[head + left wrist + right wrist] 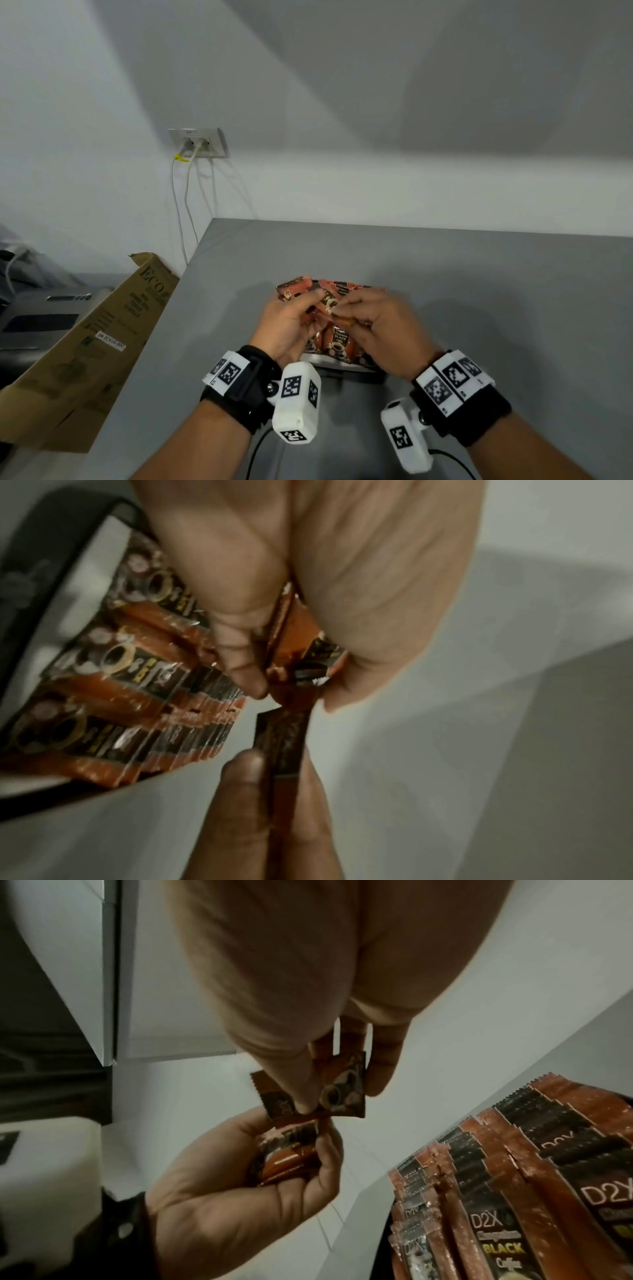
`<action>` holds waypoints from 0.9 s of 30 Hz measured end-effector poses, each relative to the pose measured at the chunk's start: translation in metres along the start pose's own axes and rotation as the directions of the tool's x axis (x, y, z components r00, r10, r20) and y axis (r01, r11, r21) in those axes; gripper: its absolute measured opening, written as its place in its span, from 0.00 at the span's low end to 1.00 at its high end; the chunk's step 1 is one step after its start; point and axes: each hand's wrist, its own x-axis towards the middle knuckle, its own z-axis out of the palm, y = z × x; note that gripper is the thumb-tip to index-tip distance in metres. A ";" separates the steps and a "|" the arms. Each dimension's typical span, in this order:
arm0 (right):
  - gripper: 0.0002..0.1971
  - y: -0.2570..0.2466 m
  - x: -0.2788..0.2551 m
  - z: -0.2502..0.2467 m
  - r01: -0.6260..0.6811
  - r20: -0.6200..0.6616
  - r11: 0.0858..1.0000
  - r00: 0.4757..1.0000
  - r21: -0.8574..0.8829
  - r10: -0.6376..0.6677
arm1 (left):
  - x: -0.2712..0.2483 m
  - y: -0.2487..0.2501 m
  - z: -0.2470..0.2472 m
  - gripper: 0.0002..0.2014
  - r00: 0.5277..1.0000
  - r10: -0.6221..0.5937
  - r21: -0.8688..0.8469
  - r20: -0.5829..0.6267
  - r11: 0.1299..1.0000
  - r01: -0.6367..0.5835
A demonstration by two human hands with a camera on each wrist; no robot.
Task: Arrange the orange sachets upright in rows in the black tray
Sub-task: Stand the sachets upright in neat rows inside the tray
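Observation:
Over the black tray both hands meet above rows of orange and black sachets standing upright in it. My left hand curls around a small bunch of sachets. My right hand pinches one sachet between thumb and fingers, right at the top of that bunch. In the left wrist view the tray's rim and the packed rows lie to the left, and the pinched sachet hangs between the hands. The hands hide most of the tray.
The grey table stretches to the right and back to the white wall. Its left edge runs beside a tilted cardboard box. A wall socket with cables sits above that corner. A dark appliance lies at far left.

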 end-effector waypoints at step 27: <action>0.11 -0.017 0.014 0.003 -0.492 0.246 0.277 0.755 0.826 0.608 | -0.014 0.003 0.006 0.18 0.991 0.043 0.022 0.124 0.999 -0.047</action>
